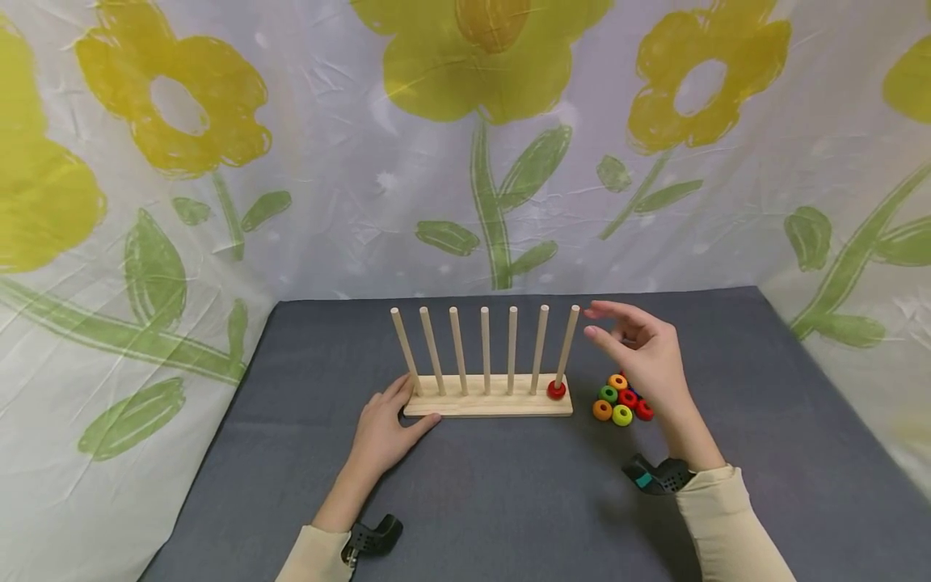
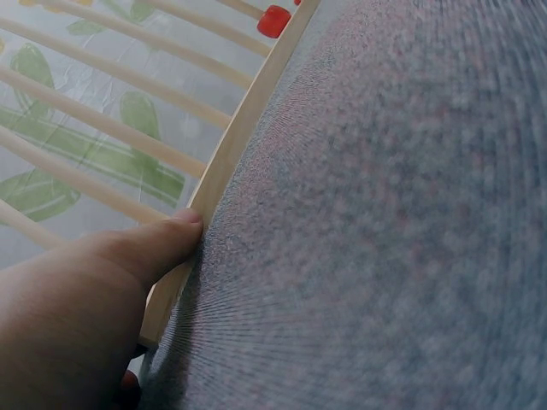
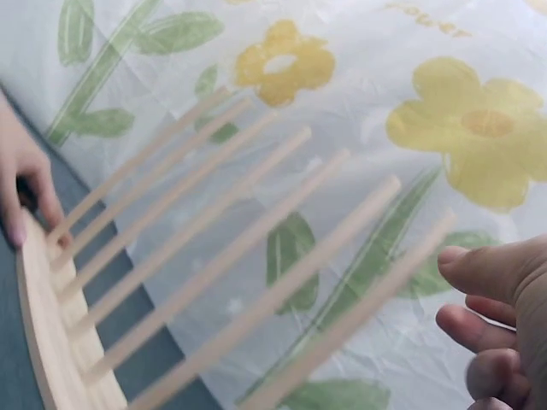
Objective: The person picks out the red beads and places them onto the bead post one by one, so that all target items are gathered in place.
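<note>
Left fingers (image 1: 423, 425) pinch one base (image 1: 489, 406); parted right fingers (image 1: 622, 310) hang beside seven pegs (image 1: 486, 347), above one threaded bead (image 1: 556, 393) and seven-plus loose beads (image 1: 629, 402).

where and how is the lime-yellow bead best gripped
Pinch the lime-yellow bead by its outer rim, probably with the right hand from above and the near side: it lies hole up at the near edge of the bead pile.

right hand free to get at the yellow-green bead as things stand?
Probably yes. The right hand shows no bead in its fingers, and the yellow-green bead lies uncovered at the near edge of the bead cluster. The peg rack stands to the left, seemingly out of the way.
</note>
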